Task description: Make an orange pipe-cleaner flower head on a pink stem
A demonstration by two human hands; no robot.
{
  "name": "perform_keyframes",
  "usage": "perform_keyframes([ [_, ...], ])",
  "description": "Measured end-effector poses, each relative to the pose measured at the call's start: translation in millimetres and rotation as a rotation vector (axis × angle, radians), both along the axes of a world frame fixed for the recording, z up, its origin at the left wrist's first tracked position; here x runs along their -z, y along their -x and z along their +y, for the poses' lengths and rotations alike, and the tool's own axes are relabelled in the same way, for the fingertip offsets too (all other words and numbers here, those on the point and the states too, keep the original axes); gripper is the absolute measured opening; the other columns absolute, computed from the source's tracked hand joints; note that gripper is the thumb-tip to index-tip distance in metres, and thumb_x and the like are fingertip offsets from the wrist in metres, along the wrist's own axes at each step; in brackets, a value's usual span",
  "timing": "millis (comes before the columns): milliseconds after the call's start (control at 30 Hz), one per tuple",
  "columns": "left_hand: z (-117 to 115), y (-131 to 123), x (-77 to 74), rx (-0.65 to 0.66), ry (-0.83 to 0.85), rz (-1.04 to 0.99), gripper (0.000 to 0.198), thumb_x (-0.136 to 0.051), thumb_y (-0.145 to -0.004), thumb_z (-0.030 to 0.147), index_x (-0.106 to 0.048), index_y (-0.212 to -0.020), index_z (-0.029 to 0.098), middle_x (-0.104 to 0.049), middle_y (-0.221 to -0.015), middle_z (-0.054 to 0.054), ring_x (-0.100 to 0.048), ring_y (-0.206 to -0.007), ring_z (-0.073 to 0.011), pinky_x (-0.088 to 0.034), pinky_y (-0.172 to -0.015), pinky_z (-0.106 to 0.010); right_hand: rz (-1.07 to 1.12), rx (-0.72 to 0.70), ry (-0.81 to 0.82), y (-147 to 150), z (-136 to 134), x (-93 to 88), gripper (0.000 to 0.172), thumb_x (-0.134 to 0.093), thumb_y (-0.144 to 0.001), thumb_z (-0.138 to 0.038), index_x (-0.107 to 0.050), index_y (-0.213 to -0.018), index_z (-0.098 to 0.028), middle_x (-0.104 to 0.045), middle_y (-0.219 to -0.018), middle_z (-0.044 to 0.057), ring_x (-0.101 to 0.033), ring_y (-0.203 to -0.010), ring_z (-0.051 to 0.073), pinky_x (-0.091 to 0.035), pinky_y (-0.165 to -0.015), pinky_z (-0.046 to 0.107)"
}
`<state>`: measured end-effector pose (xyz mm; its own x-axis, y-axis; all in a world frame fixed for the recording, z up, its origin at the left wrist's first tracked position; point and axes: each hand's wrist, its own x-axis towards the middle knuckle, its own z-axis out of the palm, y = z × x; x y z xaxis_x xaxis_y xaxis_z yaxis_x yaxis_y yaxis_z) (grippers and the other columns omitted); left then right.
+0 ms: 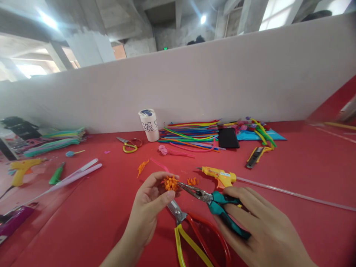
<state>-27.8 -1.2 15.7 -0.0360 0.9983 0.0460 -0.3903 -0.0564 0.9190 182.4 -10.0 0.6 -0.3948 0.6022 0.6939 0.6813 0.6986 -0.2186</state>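
My left hand (pixel 151 204) pinches a small orange pipe-cleaner flower (pixel 170 183) between thumb and fingers. A pink stem (pixel 159 164) shows just behind it. My right hand (pixel 258 218) is wrapped round the teal and black handles of needle-nose pliers (pixel 207 196), whose tips touch the flower's right side. Below them lie large scissors (pixel 180 218) with one red and one yellow handle. Loose orange pieces (pixel 192 181) rest behind the pliers, and another orange strip (pixel 142 168) lies to the left.
A yellow glue gun (pixel 219 176) with a long glue stick lies right. Behind are a white cup (pixel 149 126), small scissors (pixel 129 144), colourful pipe cleaners (pixel 191 131), and a black case (pixel 228 138). Leftward lie a hair straightener (pixel 75 176) and a second glue gun (pixel 23 170).
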Motion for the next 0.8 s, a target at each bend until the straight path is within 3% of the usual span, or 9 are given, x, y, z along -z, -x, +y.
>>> perform_keyframes([
  [333,0.7,1.2,2.1,-0.004,-0.005,0.005,0.021,-0.074,-0.065,0.014,-0.068,-0.084,0.02,-0.071,-0.087,-0.003,-0.065,-0.074,-0.0121,-0.053,-0.069,-0.021,-0.007,0.0,-0.009,-0.3,-0.4,0.5,0.014,-0.052,-0.082,-0.015,-0.062,-0.073,-0.018,-0.059,-0.088,0.009,-0.056,-0.075,0.019,-0.047,-0.063,0.031],
  [800,1.8,3.2,7.2,0.008,-0.09,0.108,0.023,-0.072,-0.068,0.014,-0.067,-0.089,0.022,-0.07,-0.094,-0.003,-0.063,-0.08,-0.0138,-0.053,-0.074,-0.025,-0.002,0.007,-0.031,1.2,-1.9,-0.6,0.016,-0.051,-0.082,-0.015,-0.064,-0.072,-0.018,-0.06,-0.086,0.008,-0.057,-0.074,0.019,-0.047,-0.059,0.03],
])
